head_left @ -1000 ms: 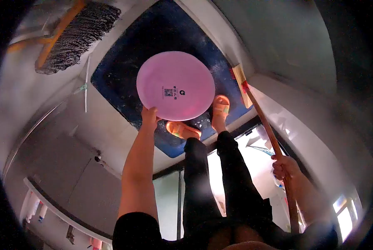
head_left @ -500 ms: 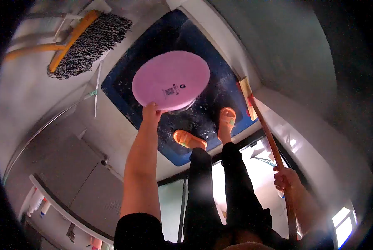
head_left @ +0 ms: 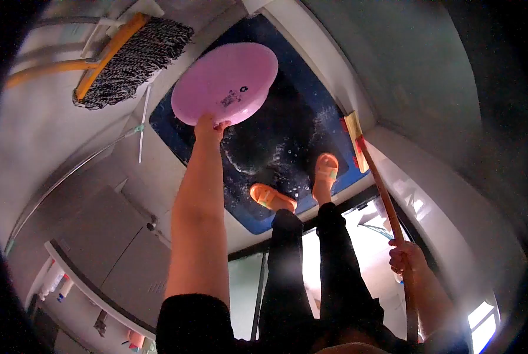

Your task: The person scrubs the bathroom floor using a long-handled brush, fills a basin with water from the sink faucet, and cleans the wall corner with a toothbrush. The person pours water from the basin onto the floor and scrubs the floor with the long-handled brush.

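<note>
My left hand (head_left: 209,125) grips the near rim of a pink plastic basin (head_left: 222,82). The basin is tilted, its flat face with a dark printed label toward me, held over the dark blue floor (head_left: 311,100). My right hand (head_left: 406,257) is closed around the wooden handle of a broom (head_left: 387,200). The broom's head (head_left: 357,141), yellowish with red bristles, stands at the right edge of the blue floor against the wall. Wet patches and bubbles show on the floor below the basin.
Orange slippers (head_left: 272,197) are on my feet at the near part of the floor. A mop (head_left: 135,62) with a yellow frame and dark strands hangs at upper left. A curved shelf (head_left: 93,295) with bottles is at lower left. Pale walls and a doorway border the floor.
My left hand has moved the basin up and to the left, farther from my feet, uncovering more wet floor. My right hand stays on the broom handle almost unmoved.
</note>
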Demonstrator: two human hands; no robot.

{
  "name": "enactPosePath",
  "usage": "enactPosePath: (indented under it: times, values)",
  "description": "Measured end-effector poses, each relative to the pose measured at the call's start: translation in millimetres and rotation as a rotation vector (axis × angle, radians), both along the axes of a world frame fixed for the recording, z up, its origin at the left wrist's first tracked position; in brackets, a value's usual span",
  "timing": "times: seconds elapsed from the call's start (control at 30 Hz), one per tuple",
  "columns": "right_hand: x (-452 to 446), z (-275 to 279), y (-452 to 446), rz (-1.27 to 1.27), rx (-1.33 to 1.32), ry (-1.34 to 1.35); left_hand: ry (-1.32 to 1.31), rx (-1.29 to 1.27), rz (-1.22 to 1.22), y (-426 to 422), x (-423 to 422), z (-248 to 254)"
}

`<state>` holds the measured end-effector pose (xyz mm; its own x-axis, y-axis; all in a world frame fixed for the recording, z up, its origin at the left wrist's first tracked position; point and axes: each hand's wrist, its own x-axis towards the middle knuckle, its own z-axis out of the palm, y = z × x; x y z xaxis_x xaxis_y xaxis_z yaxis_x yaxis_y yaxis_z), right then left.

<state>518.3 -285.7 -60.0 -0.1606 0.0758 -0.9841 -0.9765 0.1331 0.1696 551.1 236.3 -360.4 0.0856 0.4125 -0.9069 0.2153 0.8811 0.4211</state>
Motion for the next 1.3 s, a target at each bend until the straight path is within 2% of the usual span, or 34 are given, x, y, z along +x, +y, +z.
enactPosePath:
  times: [0.03, 0.1, 0.13, 0.2, 0.27, 0.33, 0.4, 0.47, 0.5, 0.57, 0.6, 0.73, 0.77, 0.83, 0.87, 0.93, 1.0, 1.1, 1.17, 1.2, 1.3]
  values:
    - [0, 0, 1, 0.027, -0.037, 0.001, 0.004, 0.0, -0.001, -4, -10, 4]
    - [0, 0, 0, 0.056, -0.073, 0.002, -0.346, -0.02, -0.006, -17, -33, 13]
    - [1, 0, -1, 0.049, -0.059, 0.014, -0.341, -0.018, -0.002, -24, -45, 12]
    - [1, -2, -4, 0.055, -0.037, 0.033, -0.342, 0.003, 0.156, -44, -69, 14]
    - [-3, -2, -7, -0.024, -0.033, -0.005, -0.258, 0.056, 0.134, -76, -67, 67]
    - [-2, -2, -6, -0.015, -0.023, 0.001, -0.377, -0.011, 0.106, -89, -111, 47]
    - [-5, -3, -8, -0.014, -0.021, -0.001, -0.31, 0.003, 0.08, -119, -125, 67]
    - [-8, -6, -15, -0.036, 0.045, -0.01, -0.296, -0.035, 0.024, -140, -157, 58]
    - [-3, -1, -6, -0.036, 0.044, -0.012, -0.207, 0.442, -0.556, -153, -177, 59]
    - [-4, -2, -5, 0.043, -0.011, -0.017, -0.204, 0.406, -0.543, -178, -198, 68]
    - [-4, -3, -5, 0.044, -0.008, -0.016, -0.288, -0.107, 0.052, -192, -182, 96]
    - [-6, -4, -7, 0.022, -0.021, 0.009, -0.174, -0.187, 0.057, -227, -214, 78]
    - [-5, -3, -5, 0.002, -0.018, 0.021, -0.213, 0.339, -0.5, -234, -232, 66]
    - [-7, -3, -5, -0.004, -0.009, 0.004, -0.222, 0.875, -1.048, -233, -247, 48]
    - [-8, -4, -7, -0.014, -0.002, -0.014, -0.228, 0.732, -1.14, -226, -242, 42]
    - [-9, -3, -9, -0.071, 0.02, -0.016, -0.262, 0.424, -0.942, -213, -228, 35]
    - [-10, -7, -14, -0.129, 0.041, -0.023, -0.284, 0.269, -0.652, -188, -187, 48]
    - [-14, -11, -17, -0.073, 0.048, -0.029, -0.011, -0.346, -0.11, -110, -116, 67]
    - [-11, -8, -16, -0.081, 0.077, -0.025, -0.284, -0.373, -0.202, -60, -144, 21]
    - [-10, -6, -13, -0.106, 0.033, -0.014, -0.288, -0.367, -0.196, -49, -148, 23]
    - [-10, -6, -12, -0.127, 0.09, -0.023, 0.207, -0.262, -0.155, -30, -170, 28]
